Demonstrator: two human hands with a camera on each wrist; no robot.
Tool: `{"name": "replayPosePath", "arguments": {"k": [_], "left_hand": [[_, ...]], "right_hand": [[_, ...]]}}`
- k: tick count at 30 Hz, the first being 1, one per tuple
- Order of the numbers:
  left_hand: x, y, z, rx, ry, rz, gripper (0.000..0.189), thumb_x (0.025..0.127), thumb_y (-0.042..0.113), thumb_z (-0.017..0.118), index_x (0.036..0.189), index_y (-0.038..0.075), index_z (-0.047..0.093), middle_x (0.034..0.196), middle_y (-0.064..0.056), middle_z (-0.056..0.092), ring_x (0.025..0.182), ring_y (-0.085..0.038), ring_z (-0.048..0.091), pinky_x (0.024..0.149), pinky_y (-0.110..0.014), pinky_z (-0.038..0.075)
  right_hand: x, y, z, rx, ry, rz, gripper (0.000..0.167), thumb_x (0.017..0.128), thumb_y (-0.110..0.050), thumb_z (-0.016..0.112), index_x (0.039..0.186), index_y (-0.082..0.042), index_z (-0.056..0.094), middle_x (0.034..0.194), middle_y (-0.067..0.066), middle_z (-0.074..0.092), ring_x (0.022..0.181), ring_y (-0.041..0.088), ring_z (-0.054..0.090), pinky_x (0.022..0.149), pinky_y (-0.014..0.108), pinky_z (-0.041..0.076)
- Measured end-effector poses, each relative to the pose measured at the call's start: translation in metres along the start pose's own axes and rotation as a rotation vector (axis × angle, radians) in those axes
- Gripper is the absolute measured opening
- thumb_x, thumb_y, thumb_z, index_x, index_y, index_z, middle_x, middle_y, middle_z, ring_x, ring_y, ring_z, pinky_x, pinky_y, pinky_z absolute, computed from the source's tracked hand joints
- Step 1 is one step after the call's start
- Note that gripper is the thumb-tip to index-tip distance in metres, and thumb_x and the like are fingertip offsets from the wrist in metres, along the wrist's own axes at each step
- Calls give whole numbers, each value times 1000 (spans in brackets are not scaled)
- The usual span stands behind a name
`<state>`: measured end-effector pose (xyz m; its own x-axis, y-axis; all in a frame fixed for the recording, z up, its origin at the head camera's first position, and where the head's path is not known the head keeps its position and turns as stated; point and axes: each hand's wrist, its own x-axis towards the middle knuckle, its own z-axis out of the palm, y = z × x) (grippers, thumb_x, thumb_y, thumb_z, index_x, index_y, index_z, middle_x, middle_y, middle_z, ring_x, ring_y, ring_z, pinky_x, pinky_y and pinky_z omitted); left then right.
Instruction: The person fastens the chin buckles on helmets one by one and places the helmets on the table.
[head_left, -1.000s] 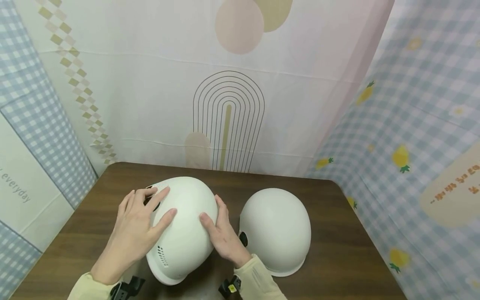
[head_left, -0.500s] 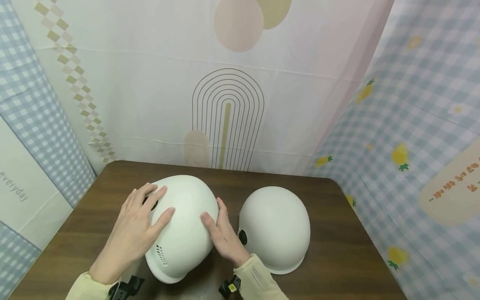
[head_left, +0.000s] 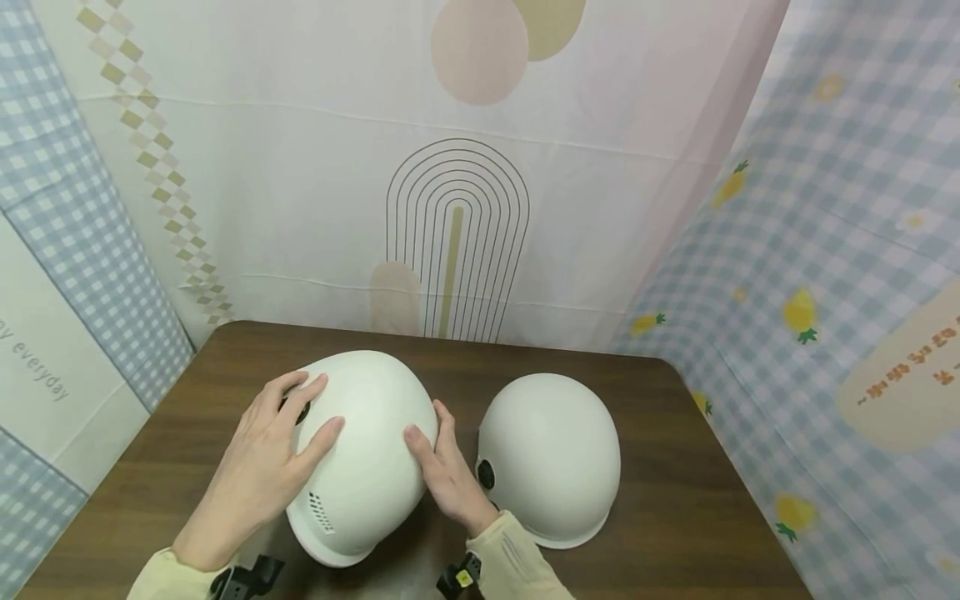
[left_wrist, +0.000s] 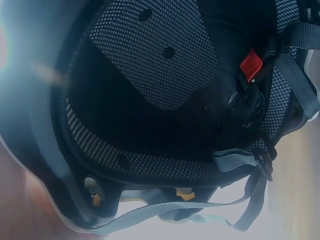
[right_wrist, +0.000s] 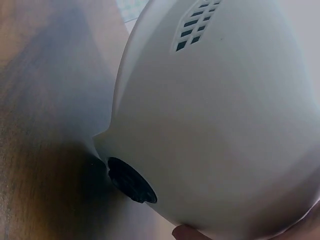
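A white helmet [head_left: 375,450] is held tilted over the left part of the table between both hands. My left hand [head_left: 258,462] grips its left side, thumb on the shell and fingers by a black round fitting. From the right, my right hand [head_left: 450,479] holds it with the thumb on the shell and fingers around the far side. The left wrist view looks into the helmet's dark lining [left_wrist: 165,55], with grey straps [left_wrist: 165,210] and a red buckle tab [left_wrist: 251,65]. Vent slots [right_wrist: 192,30] and a black round fitting [right_wrist: 131,180] show in the right wrist view.
A second white helmet [head_left: 551,454] sits dome up on the brown wooden table [head_left: 675,517], just right of my right hand. A patterned cloth [head_left: 315,167] hangs behind the table, and a checked cloth [head_left: 847,250] hangs along the right side.
The held helmet has turned slightly, its vented side shifting a little left. My left hand has moved slightly left with it. The second helmet stays put.
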<state>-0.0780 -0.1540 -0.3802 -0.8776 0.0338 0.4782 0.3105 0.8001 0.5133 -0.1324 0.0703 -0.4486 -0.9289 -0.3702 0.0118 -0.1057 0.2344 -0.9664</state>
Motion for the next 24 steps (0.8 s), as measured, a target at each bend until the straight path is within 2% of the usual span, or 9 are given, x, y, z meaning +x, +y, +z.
{"name": "replayPosePath", "arguments": {"k": [7,16,19,24], "left_hand": [[-1,-1,-2,21,6,11,56,92,37,65,136,5,52,138,-22,40,121,-45,42,93,-63,31],[-2,1,-2,122,-17,58,91,73,56,77,140,3,45,140,-23,39,122,-46,41,94,-65,33],[-3,2,-2,115,-26,44,98,70,61,78,141,3,43,141,-23,38,124,-46,39,95,-64,32],[-4,2,-1,93,-32,22,98,71,59,78,141,1,42,142,-24,36,125,-46,38,95,-64,32]], "right_hand": [[0,4,0,15,-7,10,82,98,-57,40,155,-10,3,155,20,20,136,36,35,104,62,30],[0,5,-1,14,-26,13,83,98,-58,40,155,-11,1,156,21,18,137,38,32,104,63,29],[0,5,-3,5,-23,13,83,98,-58,41,156,-13,1,156,20,18,137,38,32,104,63,29],[0,4,-6,-5,-32,18,83,97,-58,43,156,-18,1,156,16,19,136,36,34,104,63,30]]}}
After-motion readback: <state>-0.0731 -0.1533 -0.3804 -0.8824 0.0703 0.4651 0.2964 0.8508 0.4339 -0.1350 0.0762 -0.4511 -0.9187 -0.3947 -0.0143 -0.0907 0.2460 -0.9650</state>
